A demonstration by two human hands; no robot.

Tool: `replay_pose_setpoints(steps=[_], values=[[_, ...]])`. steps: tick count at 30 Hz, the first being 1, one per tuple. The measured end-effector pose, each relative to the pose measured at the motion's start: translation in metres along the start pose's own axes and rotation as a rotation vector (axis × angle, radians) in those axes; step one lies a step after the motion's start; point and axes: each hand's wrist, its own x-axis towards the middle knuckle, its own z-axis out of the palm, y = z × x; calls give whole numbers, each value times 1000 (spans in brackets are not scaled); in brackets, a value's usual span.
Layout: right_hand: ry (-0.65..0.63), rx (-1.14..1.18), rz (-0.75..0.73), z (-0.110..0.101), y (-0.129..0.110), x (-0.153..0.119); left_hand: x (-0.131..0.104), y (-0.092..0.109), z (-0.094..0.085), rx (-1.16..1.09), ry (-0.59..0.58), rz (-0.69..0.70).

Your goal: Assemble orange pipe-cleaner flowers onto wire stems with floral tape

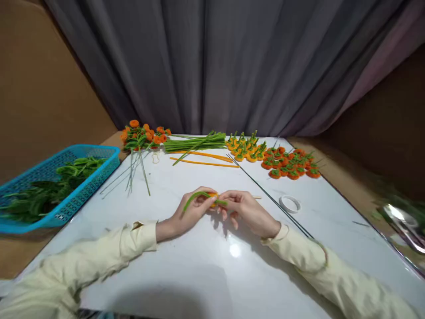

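Note:
Over the middle of the white table, my left hand (192, 208) is closed on a small yellow-orange flower piece (213, 200), thumb on top. A green fuzzy stem (195, 196) arches over the fingers of this hand, and its other end passes across the flower piece toward the right. My right hand (247, 210) pinches that green end between thumb and index finger, its other fingers curled loosely below. The two hands nearly touch at the flower piece, and their fingertips hide part of it.
Behind the hands lie green stems (195, 142), orange strips (206, 164), yellow flower heads (245, 148) and orange flower heads (290, 163). At right are white tape (290, 204) and dark wires (265, 190). A blue basket (83, 190) and orange flowers (146, 135) stand left.

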Motion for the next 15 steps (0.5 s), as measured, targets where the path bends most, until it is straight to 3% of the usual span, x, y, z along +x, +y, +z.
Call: replay_pose_setpoints(steps=[4, 7, 12, 15], values=[[33, -157, -66, 4, 2, -3, 2, 3, 2, -92, -22, -124], [53, -388, -233, 3, 4, -5, 4, 6, 1, -239, -61, -234], [90, -958, -775, -6, 6, -6, 9, 7, -5, -478, -141, -404], [47, -1383, -1110, -10, 5, -7, 15, 5, -9, -540, -215, -484]])
